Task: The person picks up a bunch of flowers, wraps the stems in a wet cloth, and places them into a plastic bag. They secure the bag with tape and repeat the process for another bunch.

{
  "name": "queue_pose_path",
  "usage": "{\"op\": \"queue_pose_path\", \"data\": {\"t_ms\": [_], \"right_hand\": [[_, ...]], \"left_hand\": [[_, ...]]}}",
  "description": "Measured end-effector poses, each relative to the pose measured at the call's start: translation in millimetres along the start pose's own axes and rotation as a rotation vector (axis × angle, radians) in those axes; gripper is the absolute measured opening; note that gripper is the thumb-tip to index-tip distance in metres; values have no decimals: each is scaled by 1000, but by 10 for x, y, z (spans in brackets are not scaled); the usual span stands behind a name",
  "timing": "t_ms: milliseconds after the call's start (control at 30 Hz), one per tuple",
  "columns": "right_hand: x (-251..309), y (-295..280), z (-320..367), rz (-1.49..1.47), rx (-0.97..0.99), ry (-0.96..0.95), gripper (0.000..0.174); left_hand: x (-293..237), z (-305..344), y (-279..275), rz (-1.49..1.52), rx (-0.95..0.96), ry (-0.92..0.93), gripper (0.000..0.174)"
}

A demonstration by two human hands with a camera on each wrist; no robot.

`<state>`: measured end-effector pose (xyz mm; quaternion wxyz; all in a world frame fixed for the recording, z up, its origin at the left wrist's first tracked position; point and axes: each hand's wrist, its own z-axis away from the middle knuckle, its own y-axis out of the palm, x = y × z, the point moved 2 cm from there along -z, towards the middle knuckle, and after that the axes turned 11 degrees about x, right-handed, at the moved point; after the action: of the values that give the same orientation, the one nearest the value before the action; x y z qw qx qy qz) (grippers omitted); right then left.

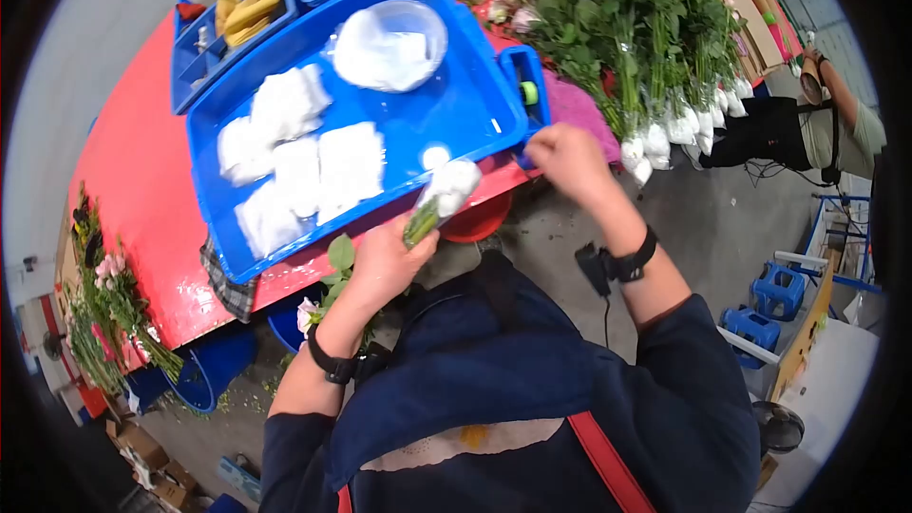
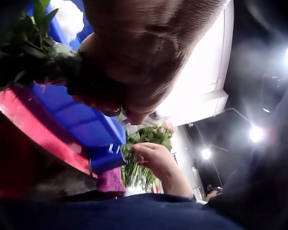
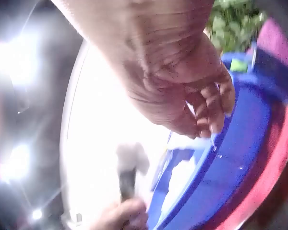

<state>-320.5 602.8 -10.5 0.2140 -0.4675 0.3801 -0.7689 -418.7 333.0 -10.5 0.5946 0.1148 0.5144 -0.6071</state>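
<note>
My left hand [image 1: 385,261] grips a flower stem bundle [image 1: 421,224] over the tray's front edge. Its end is wrapped in white wadding under clear plastic [image 1: 458,180], pointing up and right. Leaves and a pale pink rose [image 1: 306,313] hang below that hand. My right hand [image 1: 568,160] is at the right front corner of the blue tray [image 1: 475,85], its fingers curled and the thumb near the fingertips. In the right wrist view a small shiny bit shows at those fingertips [image 3: 215,127]; I cannot tell whether they pinch it. Nearby is a blue holder with a green roll [image 1: 529,93].
White folded pads [image 1: 351,166] and a clear round tub [image 1: 440,33] lie in the tray. A large heap of wrapped roses [image 1: 636,28] lies right, beside a purple cloth [image 1: 579,109]. More flowers [image 1: 119,294] lie left on the red table [image 1: 133,190]. Another person [image 1: 836,123] stands far right.
</note>
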Motion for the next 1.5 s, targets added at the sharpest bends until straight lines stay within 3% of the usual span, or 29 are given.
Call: {"op": "queue_pose_path", "data": {"t_ms": [67,167,300,333,400,500,567,600,700,767,800,900,1000,1100,1133,1167,1233,1300,1367,1433,1500], "right_hand": [[-515,-179,-181,79,44,177,24],[-1038,105,-512,-341,188,37,22],[-579,-192,-111,-521,148,-79,20],[-499,-276,144,-435,64,-162,18],[-449,-389,626,-464,204,-264,11],[-854,-63,925,-570,174,-82,5],[-1054,77,872,-984,168,-31,12],[-1081,92,812,-979,84,-212,18],[-1144,87,637,-890,-12,-405,24],[-1073,-91,409,-449,-114,-525,34],[-896,-244,306,-327,-286,-584,37],[-886,-166,81,-79,-189,-696,26],[-925,-7,273,150,-104,-716,20],[-1081,270,257,-87,-208,-572,24],[-1099,302,193,-145,-109,-522,25],[-1067,404,181,-461,-1,-472,18],[-803,425,310,-174,24,-662,10],[-595,423,565,-484,387,-571,13],[-119,67,713,-857,832,-255,14],[12,9,587,-1096,913,-69,19],[102,40,497,-1195,987,-14,25]], "left_hand": [[-136,-290,340,-41,116,15,31],[-388,-677,769,-104,267,-44,29],[-511,-1151,1216,-106,366,-52,31],[-543,-1229,1267,-81,388,-64,30],[-635,-1350,1314,57,415,-26,28],[-1039,-1276,1195,249,577,-2,26],[-1240,-1159,1121,281,791,-61,27],[-1319,-1126,1140,260,826,-140,29],[-1337,-1039,1185,229,591,-22,30],[-1511,-849,1118,194,556,15,28],[-1537,-780,1123,173,531,31,27],[-1531,-638,1133,50,417,72,25],[-1485,-573,1071,-51,263,90,23],[-1370,-612,1032,-171,131,-3,22],[-1328,-635,1015,-206,87,-47,22],[-1272,-652,988,-229,27,-37,22],[-1150,-649,900,-270,-97,-25,23],[-1046,-595,805,-374,-183,-86,27],[-855,-540,810,-494,-181,-136,29],[-788,-430,912,-650,-192,-94,30],[-714,-315,881,-639,-212,-53,28]]}}
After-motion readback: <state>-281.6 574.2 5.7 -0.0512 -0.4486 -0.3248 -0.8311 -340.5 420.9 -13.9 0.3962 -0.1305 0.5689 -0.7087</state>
